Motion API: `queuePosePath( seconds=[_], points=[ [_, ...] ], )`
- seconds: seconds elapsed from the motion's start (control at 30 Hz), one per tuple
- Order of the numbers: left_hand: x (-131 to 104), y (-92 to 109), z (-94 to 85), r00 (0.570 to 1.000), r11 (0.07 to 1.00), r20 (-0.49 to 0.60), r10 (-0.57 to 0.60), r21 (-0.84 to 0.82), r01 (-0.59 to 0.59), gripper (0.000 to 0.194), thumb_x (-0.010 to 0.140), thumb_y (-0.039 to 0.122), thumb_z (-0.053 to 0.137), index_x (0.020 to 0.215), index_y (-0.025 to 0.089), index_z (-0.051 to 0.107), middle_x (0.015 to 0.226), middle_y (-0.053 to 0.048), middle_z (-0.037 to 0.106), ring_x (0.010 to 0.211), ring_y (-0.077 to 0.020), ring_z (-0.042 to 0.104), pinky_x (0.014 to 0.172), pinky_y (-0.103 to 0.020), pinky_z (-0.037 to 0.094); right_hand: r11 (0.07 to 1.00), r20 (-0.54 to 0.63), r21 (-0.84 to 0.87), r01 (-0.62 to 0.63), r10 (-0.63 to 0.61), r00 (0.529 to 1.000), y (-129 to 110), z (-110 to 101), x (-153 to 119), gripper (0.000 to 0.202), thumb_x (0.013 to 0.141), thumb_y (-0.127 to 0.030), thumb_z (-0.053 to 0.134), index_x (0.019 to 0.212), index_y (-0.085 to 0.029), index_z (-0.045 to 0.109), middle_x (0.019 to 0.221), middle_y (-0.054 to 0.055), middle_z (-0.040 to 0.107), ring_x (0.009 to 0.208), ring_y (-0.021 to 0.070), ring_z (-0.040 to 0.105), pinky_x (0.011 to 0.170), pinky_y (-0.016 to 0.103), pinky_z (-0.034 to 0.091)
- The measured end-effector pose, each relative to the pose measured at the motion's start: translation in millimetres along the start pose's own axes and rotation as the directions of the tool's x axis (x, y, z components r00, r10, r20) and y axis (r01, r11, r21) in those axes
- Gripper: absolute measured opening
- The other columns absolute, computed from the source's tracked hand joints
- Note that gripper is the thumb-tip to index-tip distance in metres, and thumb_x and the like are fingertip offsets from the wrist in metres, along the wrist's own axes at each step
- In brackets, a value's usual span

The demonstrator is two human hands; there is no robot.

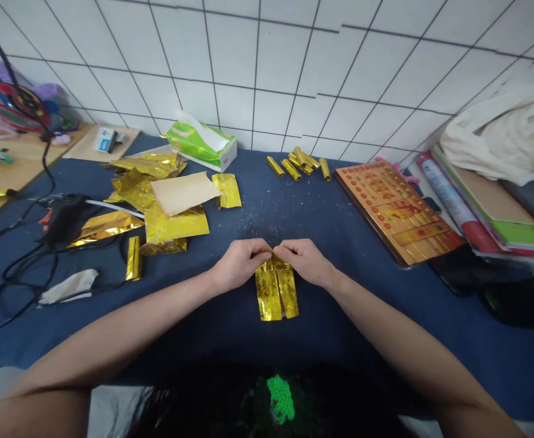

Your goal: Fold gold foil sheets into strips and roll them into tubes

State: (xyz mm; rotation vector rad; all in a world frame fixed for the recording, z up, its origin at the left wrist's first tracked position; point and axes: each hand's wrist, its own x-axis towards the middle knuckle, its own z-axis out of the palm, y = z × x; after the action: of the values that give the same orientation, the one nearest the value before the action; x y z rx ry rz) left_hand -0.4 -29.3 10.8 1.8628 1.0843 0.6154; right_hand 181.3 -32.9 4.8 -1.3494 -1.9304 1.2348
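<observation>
Head view shows the left hand (236,266) and right hand (311,263), about equally near, fingers pinched on the far end of a creased, glossy gold foil piece (268,297), its narrow rectangular flaps running lengthwise from them toward the blue tabletop's (230,331) near edge.

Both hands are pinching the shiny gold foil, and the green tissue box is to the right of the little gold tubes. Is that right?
Not quite: in the head view, the green tissue box is to the left of the little gold tubes. The left hand and right hand do pinch the shiny gold foil.
</observation>
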Motion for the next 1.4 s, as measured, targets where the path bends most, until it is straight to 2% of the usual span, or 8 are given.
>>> queuePosePath(
  seconds=[0.13, 0.37, 0.53, 0.7, 0.9, 1.1, 1.3, 1.4],
  points=[
    [0, 0, 1.2, 1.000, 1.000, 0.025, 0.017, -0.014, -0.016, 0.017, 0.081, 0.020, 0.048, 0.071, 0.015, 0.060, 0.063, 0.003, 0.056, 0.060, -0.0084, 0.049, 0.057, -0.020, 0.038, 1.000, 0.016, 0.001, 0.010, -0.010, 1.000, 2, 0, 0, 0.036, 0.081, -0.043, 0.049, 0.056, -0.017, 0.046, 0.052, -0.005, 0.035, 0.051, 0.0077, 0.033, 0.048, 0.023, 0.025],
    [4, -8, -2.1, 0.999, 0.996, -0.011, -0.031, -0.079, 0.030, 0.017, 0.081, 0.023, 0.048, 0.076, 0.015, 0.062, 0.068, 0.001, 0.062, 0.063, -0.0098, 0.053, 0.060, -0.021, 0.042, 0.983, 0.019, 0.179, -0.030, 0.027, 0.999, 2, -6, 2, 0.035, 0.080, -0.045, 0.049, 0.058, -0.017, 0.048, 0.052, -0.005, 0.040, 0.048, 0.0074, 0.035, 0.046, 0.023, 0.029],
    [6, -9, -4.5, 0.999, 0.996, -0.018, -0.051, -0.074, 0.050, 0.017, 0.081, 0.022, 0.047, 0.076, 0.015, 0.061, 0.068, 0.001, 0.061, 0.064, -0.0104, 0.054, 0.060, -0.022, 0.042, 0.995, -0.019, 0.099, 0.002, 0.000, 1.000, 3, -4, 1, 0.033, 0.084, -0.040, 0.045, 0.061, -0.017, 0.049, 0.054, -0.004, 0.042, 0.050, 0.0084, 0.040, 0.048, 0.023, 0.033],
    [7, -12, -5.8, 0.996, 0.995, -0.039, -0.080, -0.057, 0.077, 0.016, 0.080, 0.022, 0.047, 0.075, 0.015, 0.060, 0.066, 0.001, 0.060, 0.060, -0.0096, 0.052, 0.058, -0.022, 0.042, 1.000, -0.147, 0.005, 0.004, -0.003, 0.989, 5, 2, 0, 0.035, 0.083, -0.042, 0.046, 0.059, -0.017, 0.051, 0.053, -0.004, 0.043, 0.049, 0.0084, 0.039, 0.048, 0.023, 0.031],
    [10, -16, -5.6, 0.980, 0.969, -0.068, -0.184, -0.178, 0.170, 0.017, 0.078, 0.028, 0.052, 0.067, 0.015, 0.054, 0.055, 0.003, 0.054, 0.048, -0.0085, 0.051, 0.047, -0.020, 0.042, 0.986, -0.287, -0.159, -0.044, -0.004, 0.958, 5, 2, 0, 0.034, 0.082, -0.043, 0.049, 0.060, -0.018, 0.055, 0.054, -0.002, 0.049, 0.052, 0.0101, 0.044, 0.051, 0.024, 0.032],
    [11, -20, -6.7, 0.987, 0.984, -0.082, -0.139, -0.128, 0.128, 0.015, 0.080, 0.024, 0.047, 0.070, 0.016, 0.054, 0.056, 0.003, 0.053, 0.046, -0.0069, 0.050, 0.046, -0.019, 0.041, 0.952, -0.294, -0.306, -0.029, -0.065, 0.954, 5, 2, 1, 0.039, 0.086, -0.041, 0.040, 0.054, -0.019, 0.046, 0.049, -0.004, 0.040, 0.048, 0.0097, 0.037, 0.050, 0.024, 0.028],
    [14, -16, -10.7, 0.983, 0.983, -0.173, -0.055, 0.163, 0.084, 0.015, 0.080, 0.024, 0.048, 0.070, 0.017, 0.057, 0.060, 0.003, 0.057, 0.054, -0.0093, 0.052, 0.054, -0.021, 0.040, 0.894, -0.350, -0.444, -0.053, -0.118, 0.929, 10, 2, 4, 0.037, 0.086, -0.043, 0.042, 0.061, -0.020, 0.055, 0.055, -0.002, 0.054, 0.052, 0.0115, 0.048, 0.054, 0.025, 0.030],
    [23, -13, -13.2, 0.985, 0.951, -0.173, -0.008, 0.304, 0.061, 0.013, 0.081, 0.023, 0.050, 0.074, 0.018, 0.059, 0.067, 0.001, 0.062, 0.061, -0.0123, 0.055, 0.059, -0.024, 0.039, 0.861, -0.388, -0.501, -0.091, -0.130, 0.912, 14, 0, 9, 0.032, 0.085, -0.042, 0.044, 0.067, -0.021, 0.060, 0.062, 0.000, 0.061, 0.058, 0.0135, 0.054, 0.056, 0.026, 0.031]
  ],
)
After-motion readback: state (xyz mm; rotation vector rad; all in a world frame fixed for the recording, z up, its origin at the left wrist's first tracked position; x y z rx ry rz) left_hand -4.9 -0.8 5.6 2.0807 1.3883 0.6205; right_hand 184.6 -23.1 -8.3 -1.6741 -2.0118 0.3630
